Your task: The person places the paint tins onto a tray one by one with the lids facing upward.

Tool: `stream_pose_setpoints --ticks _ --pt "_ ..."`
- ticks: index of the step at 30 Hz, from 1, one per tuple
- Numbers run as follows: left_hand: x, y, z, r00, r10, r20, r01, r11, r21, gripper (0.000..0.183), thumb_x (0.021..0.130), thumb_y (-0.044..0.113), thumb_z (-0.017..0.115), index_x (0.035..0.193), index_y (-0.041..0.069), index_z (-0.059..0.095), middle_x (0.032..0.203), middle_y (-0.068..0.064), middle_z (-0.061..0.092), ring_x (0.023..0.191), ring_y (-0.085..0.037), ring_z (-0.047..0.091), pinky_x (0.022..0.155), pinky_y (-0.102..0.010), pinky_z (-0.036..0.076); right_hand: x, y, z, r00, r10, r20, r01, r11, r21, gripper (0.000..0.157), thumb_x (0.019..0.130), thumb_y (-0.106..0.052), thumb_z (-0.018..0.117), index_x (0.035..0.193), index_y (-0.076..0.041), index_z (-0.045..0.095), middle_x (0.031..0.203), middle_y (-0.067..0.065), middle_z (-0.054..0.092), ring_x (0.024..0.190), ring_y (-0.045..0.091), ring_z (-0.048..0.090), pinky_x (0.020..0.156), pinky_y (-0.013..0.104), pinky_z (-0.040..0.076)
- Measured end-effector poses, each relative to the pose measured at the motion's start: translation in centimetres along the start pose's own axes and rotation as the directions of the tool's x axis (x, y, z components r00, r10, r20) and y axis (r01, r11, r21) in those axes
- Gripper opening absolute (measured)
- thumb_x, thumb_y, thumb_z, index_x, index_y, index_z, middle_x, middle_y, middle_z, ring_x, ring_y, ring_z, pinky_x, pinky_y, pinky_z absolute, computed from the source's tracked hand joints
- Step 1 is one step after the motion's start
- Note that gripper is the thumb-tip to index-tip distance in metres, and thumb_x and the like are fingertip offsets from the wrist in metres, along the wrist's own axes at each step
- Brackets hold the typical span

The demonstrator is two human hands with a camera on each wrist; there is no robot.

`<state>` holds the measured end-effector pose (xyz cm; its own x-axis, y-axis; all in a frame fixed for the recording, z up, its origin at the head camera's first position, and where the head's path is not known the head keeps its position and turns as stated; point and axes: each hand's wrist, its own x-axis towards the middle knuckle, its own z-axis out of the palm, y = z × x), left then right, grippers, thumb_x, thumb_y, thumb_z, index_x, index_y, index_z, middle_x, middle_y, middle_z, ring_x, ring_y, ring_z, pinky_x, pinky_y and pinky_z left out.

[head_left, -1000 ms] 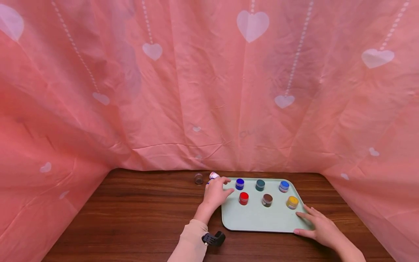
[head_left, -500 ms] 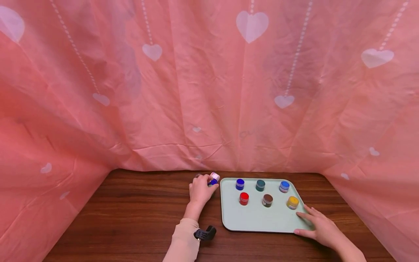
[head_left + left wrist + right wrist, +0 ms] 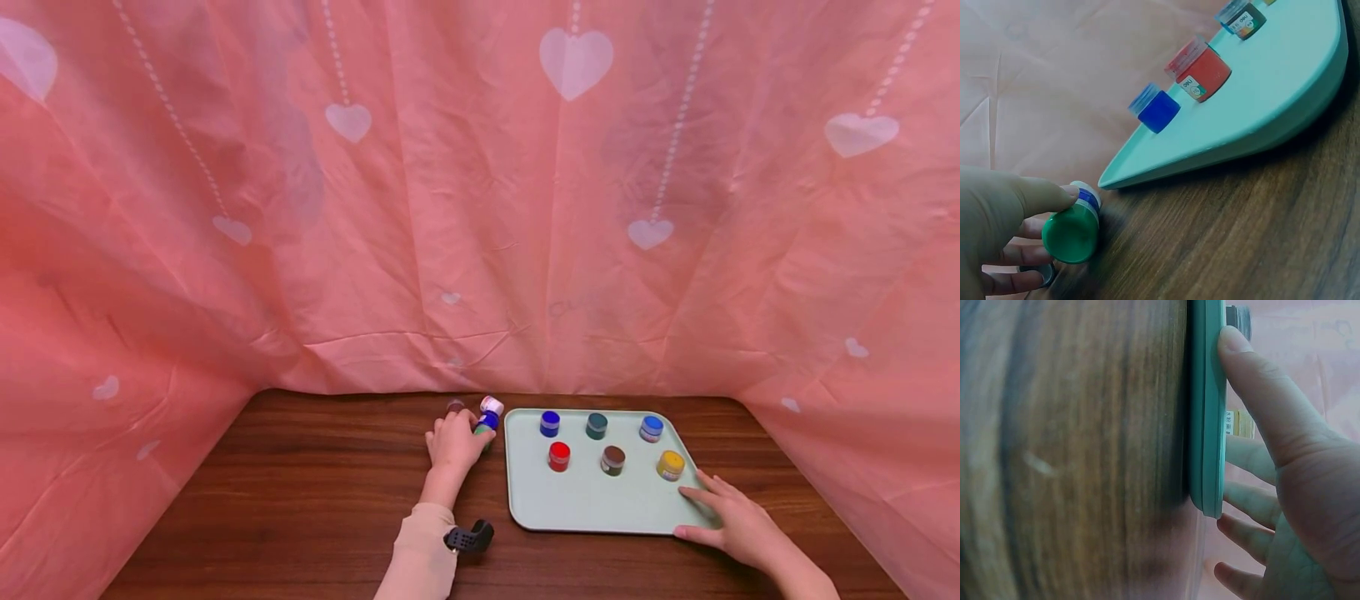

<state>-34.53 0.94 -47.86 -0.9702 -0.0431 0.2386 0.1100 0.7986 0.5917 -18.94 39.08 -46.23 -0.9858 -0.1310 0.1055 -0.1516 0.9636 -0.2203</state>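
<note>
At the tray's left, my left hand (image 3: 452,443) pinches a green paint jar (image 3: 1071,236) between thumb and fingers. Its round green end faces the left wrist camera. Directly behind it show a blue part (image 3: 488,419) and a white part (image 3: 492,405); whether these are separate jars I cannot tell. A dark brownish jar (image 3: 454,406) is partly hidden beyond the fingers. My right hand (image 3: 738,521) rests at the near right corner of the pale green tray (image 3: 592,510), its fingers spread and thumb on the rim.
On the tray stand a dark blue jar (image 3: 550,423), a dark green jar (image 3: 597,426), a light blue jar (image 3: 651,428), a red jar (image 3: 558,456), a brown jar (image 3: 612,460) and a yellow jar (image 3: 670,465). A pink curtain (image 3: 450,208) hangs behind the wooden table (image 3: 315,500).
My left hand has moved left from the tray's left edge to the jars beside it, and now holds the green one. The right hand and the jars on the tray have stayed put.
</note>
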Motion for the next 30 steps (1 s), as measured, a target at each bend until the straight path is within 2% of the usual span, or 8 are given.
stream_pose_setpoints --ticks 12,17,30 --pt "-0.23 0.23 0.17 0.997 -0.031 0.064 0.028 0.998 0.056 0.037 0.074 0.046 0.080 0.089 0.014 0.068 0.094 -0.006 0.064 0.093 -0.031 0.055 0.081 -0.049 0.039 0.06 0.07 0.00 1.000 0.003 0.009 -0.003 1.000 -0.002 0.065 0.075 -0.054 0.075 0.119 -0.006 0.068 0.137 0.033 0.050 0.124 0.055 0.045 0.086 0.068 0.042" --pt "-0.29 0.16 0.43 0.997 -0.017 0.071 0.011 0.997 0.083 0.037 0.074 0.046 0.080 0.087 0.014 0.068 0.092 -0.006 0.063 0.092 -0.031 0.054 0.080 -0.049 0.038 0.04 0.12 0.00 1.000 0.006 0.011 -0.006 1.000 -0.003 0.065 0.076 -0.054 0.074 0.120 -0.006 0.068 0.138 0.033 0.049 0.125 0.056 0.045 0.086 0.068 0.041" --pt "-0.37 0.39 -0.08 0.998 0.013 0.063 -0.017 0.998 0.068 0.034 0.073 0.037 0.082 0.085 0.012 0.063 0.090 -0.006 0.061 0.090 -0.030 0.052 0.079 -0.049 0.037 0.01 0.07 -0.04 1.000 -0.003 0.002 0.003 1.000 -0.001 0.065 0.075 -0.053 0.075 0.119 -0.005 0.068 0.137 0.033 0.050 0.123 0.056 0.046 0.085 0.068 0.042"
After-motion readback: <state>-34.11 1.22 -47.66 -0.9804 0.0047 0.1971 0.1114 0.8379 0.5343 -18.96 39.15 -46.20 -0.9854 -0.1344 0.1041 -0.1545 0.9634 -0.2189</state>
